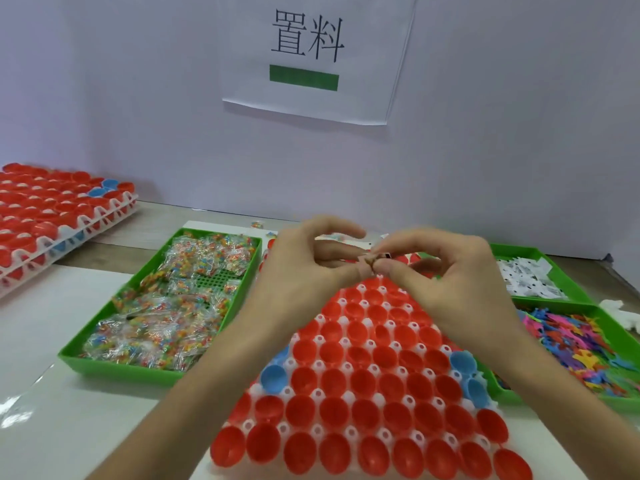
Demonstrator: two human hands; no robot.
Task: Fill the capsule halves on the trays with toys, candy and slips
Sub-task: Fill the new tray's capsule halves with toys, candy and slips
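Observation:
A white tray point(346, 398) of red and a few blue capsule halves point(370, 375) lies in front of me. Above its far end my left hand point(304, 268) and my right hand point(446, 271) meet, both pinching a small folded slip point(375, 259) between thumbs and fingertips. A green bin point(121, 367) on the left holds clear candy packets point(166, 306). On the right, one green bin holds white slips point(526, 278) and a nearer one holds colourful plastic toys point(581, 344).
Stacked white trays point(90, 223) of red capsule halves stand at the far left. A white partition with a paper sign point(311, 57) closes the back. A few loose pieces lie behind the centre tray.

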